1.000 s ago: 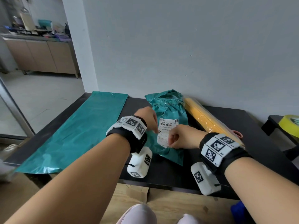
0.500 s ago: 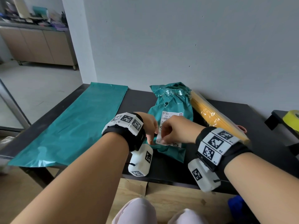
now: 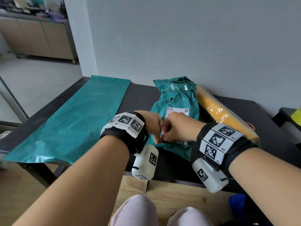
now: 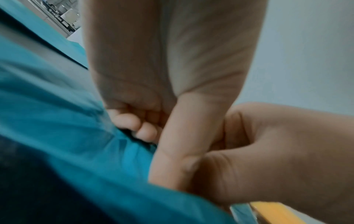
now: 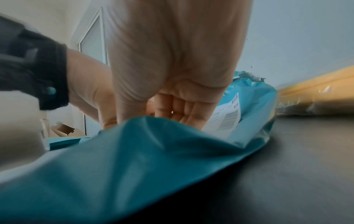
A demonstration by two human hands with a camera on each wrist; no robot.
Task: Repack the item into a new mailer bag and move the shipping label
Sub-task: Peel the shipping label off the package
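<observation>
The crumpled old teal mailer bag (image 3: 179, 98) lies mid-table with the white shipping label (image 3: 177, 110) on top. A flat new teal mailer bag (image 3: 78, 121) lies to its left. To its right, along the wall, is a long yellow item (image 3: 218, 115) in clear film. Both hands meet at the label's near-left corner. My left hand (image 3: 156, 137) pinches the old bag's film (image 4: 76, 151) there, fingers curled. My right hand (image 3: 164, 136) pinches at the label's corner, hiding it; the rest of the label (image 5: 228, 118) shows beside its curled fingers.
The black table (image 3: 268, 128) backs onto a grey wall. A yellow tape roll (image 3: 297, 115) sits on a low stand at the far right. A cardboard box (image 3: 179, 193) lies on the floor under the table's front edge, by my knees.
Both hands have drawn together and toward the label's near-left corner. The bag's near edge is now lifted into a fold under the fingers.
</observation>
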